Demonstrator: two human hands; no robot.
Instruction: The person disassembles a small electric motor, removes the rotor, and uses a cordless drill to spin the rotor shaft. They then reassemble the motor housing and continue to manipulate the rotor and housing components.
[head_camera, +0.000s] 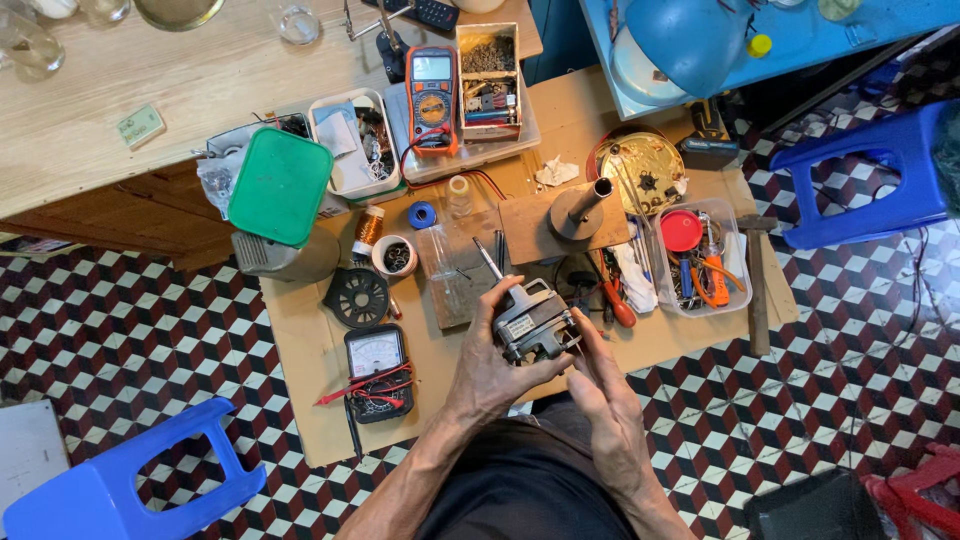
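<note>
Small grey metal motor (531, 322), steel shaft protruding: left hand (492, 368) fingers clamped on casing; right hand (606, 400) fingers loosely apart, touching its side, above cardboard sheet (310, 370).

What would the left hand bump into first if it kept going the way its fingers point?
The left hand is already wrapped around the small electric motor, fingers pointing up and to the right. Past the motor, the next thing in line looks like the wooden block with a metal tube, though depth is hard to judge.

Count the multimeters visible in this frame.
2. An orange-and-grey digital multimeter lies on the clear plastic tray near the wooden table; a black analog multimeter with red leads lies on the cardboard, beside the left hand. Clutter may hide others.
</note>
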